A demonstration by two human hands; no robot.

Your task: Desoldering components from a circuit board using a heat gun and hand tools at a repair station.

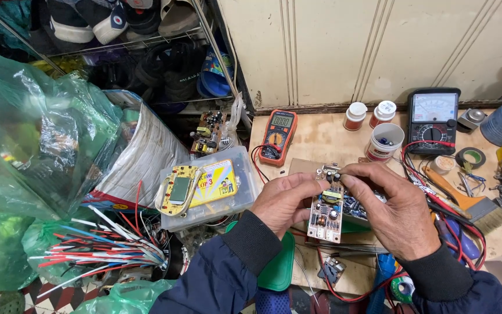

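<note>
My left hand (pixel 283 200) and my right hand (pixel 396 206) hold a small circuit board (pixel 326 215) between them above the wooden workbench (pixel 321 139). The board is pale, upright lengthwise, with a yellow transformer and dark capacitors on it. The fingertips of both hands pinch its far end, thumb and forefinger meeting over the components there. Both dark blue sleeves reach in from the bottom edge.
An orange digital multimeter (pixel 278 135) and a black analogue meter (pixel 433 119) lie on the bench, with small jars (pixel 355 116), a white tub (pixel 383 142), tape (pixel 470 157), a brush (pixel 472 203) and red leads. A clear plastic box (pixel 207 192), wire bundle (pixel 100 244) and green bags (pixel 24 134) fill the left.
</note>
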